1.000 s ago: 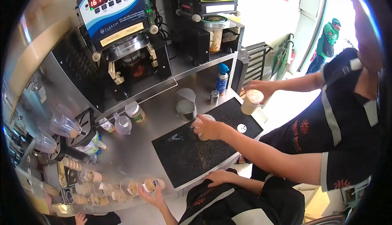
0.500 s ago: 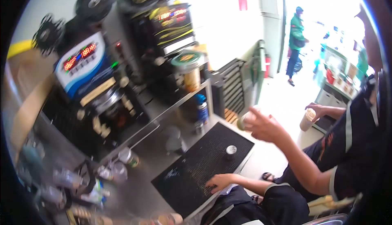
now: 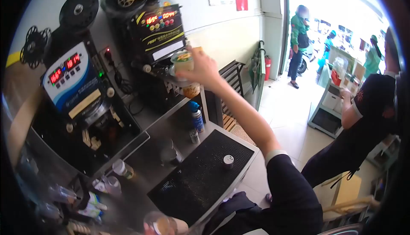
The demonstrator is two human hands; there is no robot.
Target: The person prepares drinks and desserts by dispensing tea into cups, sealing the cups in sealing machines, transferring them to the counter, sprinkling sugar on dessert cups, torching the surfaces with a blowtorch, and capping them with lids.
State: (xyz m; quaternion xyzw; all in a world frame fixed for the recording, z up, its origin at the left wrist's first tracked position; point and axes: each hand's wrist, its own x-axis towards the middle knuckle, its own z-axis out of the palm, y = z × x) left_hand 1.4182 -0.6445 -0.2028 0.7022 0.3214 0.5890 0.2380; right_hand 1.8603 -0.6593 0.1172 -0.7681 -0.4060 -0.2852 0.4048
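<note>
My right hand (image 3: 200, 70) reaches to the black sealing machine (image 3: 164, 32) and is closed around a plastic cup (image 3: 183, 60) with a green printed top. Brown cup contents (image 3: 191, 91) show just below; whether they belong to this same cup I cannot tell. At the bottom edge, part of my left hand (image 3: 180, 226) is wrapped round a clear cup (image 3: 154, 223). On the black mat (image 3: 188, 192) between my hands stands a small shaker with a white top (image 3: 229, 160).
A second sealing machine (image 3: 74, 79) stands at left. A blue-capped spray can (image 3: 197, 117), a metal pitcher (image 3: 171, 154) and a small jar (image 3: 123, 169) are on the steel counter (image 3: 141, 149). A co-worker (image 3: 354, 119) stands at right; a person in green (image 3: 299, 38) is beyond.
My right hand has left the mat and moved up to the cup at the black machine. The co-worker has moved back to the right, away from the counter. The view has shifted.
</note>
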